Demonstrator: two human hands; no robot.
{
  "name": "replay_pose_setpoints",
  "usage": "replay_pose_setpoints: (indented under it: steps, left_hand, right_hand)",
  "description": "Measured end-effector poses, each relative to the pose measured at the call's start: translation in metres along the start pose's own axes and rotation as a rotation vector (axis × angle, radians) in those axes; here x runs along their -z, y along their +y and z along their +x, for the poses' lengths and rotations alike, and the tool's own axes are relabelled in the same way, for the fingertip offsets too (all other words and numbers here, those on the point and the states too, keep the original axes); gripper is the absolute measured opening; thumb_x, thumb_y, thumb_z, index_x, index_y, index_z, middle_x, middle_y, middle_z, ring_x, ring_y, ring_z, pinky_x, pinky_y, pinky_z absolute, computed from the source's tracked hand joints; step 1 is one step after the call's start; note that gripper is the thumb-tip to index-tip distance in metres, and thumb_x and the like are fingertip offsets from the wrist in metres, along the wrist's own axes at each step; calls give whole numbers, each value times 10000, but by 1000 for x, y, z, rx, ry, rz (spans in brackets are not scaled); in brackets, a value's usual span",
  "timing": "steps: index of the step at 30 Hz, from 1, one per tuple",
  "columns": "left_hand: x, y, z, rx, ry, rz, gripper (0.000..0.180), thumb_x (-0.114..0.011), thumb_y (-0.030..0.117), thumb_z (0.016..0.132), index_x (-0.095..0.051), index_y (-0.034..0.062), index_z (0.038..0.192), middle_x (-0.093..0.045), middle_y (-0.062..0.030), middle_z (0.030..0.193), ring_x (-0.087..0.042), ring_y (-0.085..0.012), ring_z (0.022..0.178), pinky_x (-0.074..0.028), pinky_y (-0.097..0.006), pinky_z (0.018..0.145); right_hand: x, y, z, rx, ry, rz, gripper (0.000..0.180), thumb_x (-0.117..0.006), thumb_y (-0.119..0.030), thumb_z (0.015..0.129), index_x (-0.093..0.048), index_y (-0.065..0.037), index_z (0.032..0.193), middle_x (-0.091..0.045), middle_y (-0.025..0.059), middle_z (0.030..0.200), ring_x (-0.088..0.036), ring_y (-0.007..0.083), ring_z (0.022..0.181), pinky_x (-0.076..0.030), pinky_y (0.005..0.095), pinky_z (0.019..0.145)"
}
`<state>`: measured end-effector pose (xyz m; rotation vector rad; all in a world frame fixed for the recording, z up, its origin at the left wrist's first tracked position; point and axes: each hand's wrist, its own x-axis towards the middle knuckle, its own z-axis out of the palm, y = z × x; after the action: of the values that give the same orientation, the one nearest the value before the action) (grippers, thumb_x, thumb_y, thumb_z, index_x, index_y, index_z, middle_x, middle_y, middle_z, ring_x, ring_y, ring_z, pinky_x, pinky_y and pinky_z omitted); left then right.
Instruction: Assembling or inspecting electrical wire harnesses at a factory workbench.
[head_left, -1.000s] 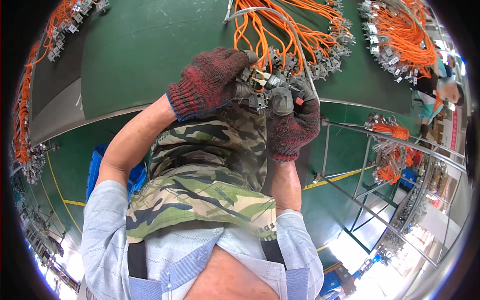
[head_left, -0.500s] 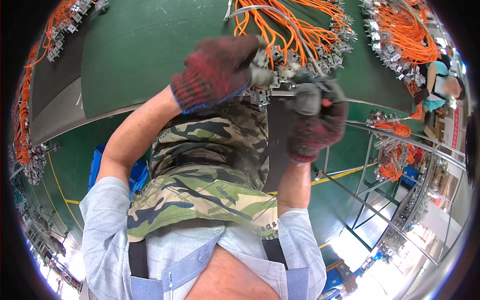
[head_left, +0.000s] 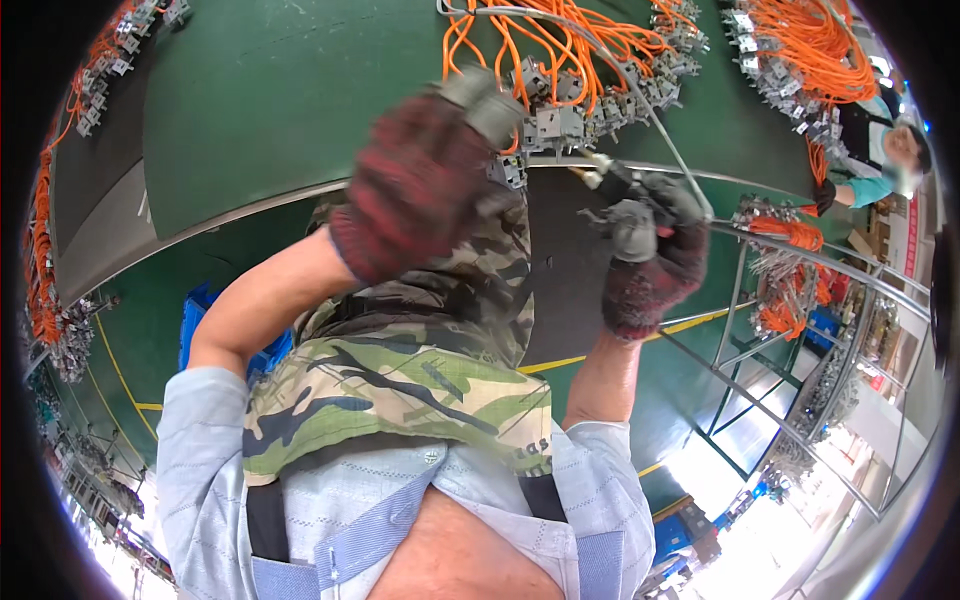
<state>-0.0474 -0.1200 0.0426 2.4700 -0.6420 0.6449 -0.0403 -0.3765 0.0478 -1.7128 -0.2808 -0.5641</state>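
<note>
Both my hands wear dark red knitted gloves with grey-coated fingers. My left hand (head_left: 430,165) is at the table's front edge beside the nearest grey metal connectors (head_left: 556,122); motion smears its fingers, so any grip is unclear. The connectors sit on the ends of orange cables (head_left: 570,40) bunched on the green tabletop. To the right, my right hand (head_left: 655,250) is closed round a dark hand tool (head_left: 618,184) with a pale, narrow tip. That tip points up and left toward the connectors, a little apart from them. A thin grey line (head_left: 665,135) runs from near this hand across the cables.
The green table (head_left: 280,110) has a metal front edge. More orange cable bundles (head_left: 815,50) lie at the far right, and others at the left rim. A metal tube frame (head_left: 780,440) stands at right, near a co-worker (head_left: 895,150). A blue bin (head_left: 200,325) is below the table.
My right hand and the tool have drawn back down and right, away from the connectors. My left hand has shifted slightly left and is blurred. The co-worker's arm has moved.
</note>
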Motion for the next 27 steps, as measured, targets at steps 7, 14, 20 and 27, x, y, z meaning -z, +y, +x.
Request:
replay_pose_setpoints:
  steps: [7, 14, 20, 27]
  left_hand:
    - [-21, -23, -28, 220, -52, -14, 945, -877, 420, 782, -448, 20, 1523, -465, -296, 1528, -479, -500, 1384, -421, -573, 1136]
    - [-39, -20, -26, 285, -42, -73, 962, -902, 343, 756, -436, 43, 1542, -450, -300, 1543, -473, -509, 1392, -420, -573, 1143]
    - [-43, -25, -22, 285, -70, -70, 905, -895, 306, 756, -476, 56, 1518, -511, -309, 1479, -499, -513, 1362, -448, -574, 1111]
    - [-67, -24, -8, 284, -27, -72, 801, -885, 264, 746, -540, 38, 1433, -620, -303, 1275, -611, -499, 1160, -525, -568, 971]
  right_hand:
    - [-9, 38, -38, -439, 15, 250, 374, -818, -143, 918, -662, 6, 1223, -734, 98, 1044, -705, 144, 773, -639, 310, 652]
    - [-17, 50, -43, -556, -44, 325, 283, -792, -106, 938, -692, -19, 1188, -726, 41, 1061, -654, 89, 891, -579, 263, 784]
    - [-14, 56, -42, -523, -101, 212, 264, -785, -109, 942, -696, -22, 1175, -728, 46, 1016, -666, 100, 833, -599, 276, 738]
    - [-12, 43, -29, -458, -61, 185, 237, -768, -21, 932, -715, -10, 1163, -730, 28, 1056, -662, 97, 911, -581, 275, 798]
